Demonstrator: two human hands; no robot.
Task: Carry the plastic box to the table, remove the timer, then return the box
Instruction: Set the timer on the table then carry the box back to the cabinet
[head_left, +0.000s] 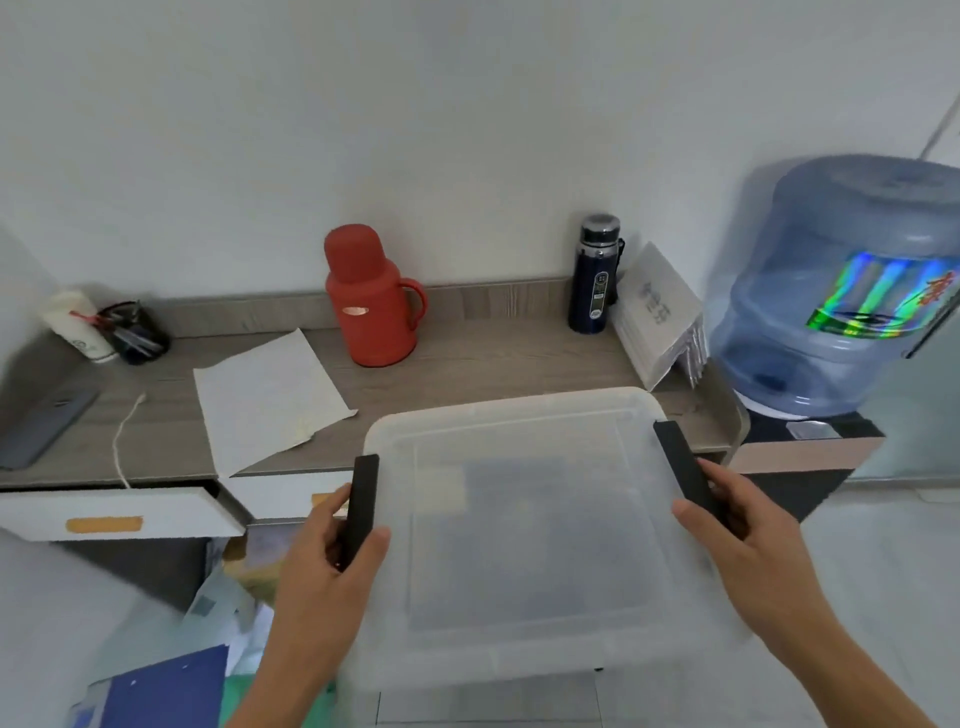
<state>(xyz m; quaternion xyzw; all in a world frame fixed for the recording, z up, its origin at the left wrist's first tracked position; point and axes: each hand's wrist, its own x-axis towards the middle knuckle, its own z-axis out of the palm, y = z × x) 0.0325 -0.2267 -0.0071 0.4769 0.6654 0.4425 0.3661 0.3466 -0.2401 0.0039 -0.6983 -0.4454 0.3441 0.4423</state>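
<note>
I hold a translucent plastic box (524, 525) with a frosted lid in front of me, its far edge over the front of the grey wooden table (467, 364). My left hand (327, 566) grips the black latch on the box's left side. My right hand (748, 551) grips the black latch on its right side. Dark shapes and a pale patch show dimly through the lid; I cannot make out the timer.
On the table stand a red thermos (371, 299), a dark blue bottle (595, 275), a white sheet of paper (270, 395), leaning white booklets (660, 317), a pen cup (135, 332) and a dark flat device (44, 421). A water jug (836, 291) sits at right. A drawer (114, 514) stands open at left.
</note>
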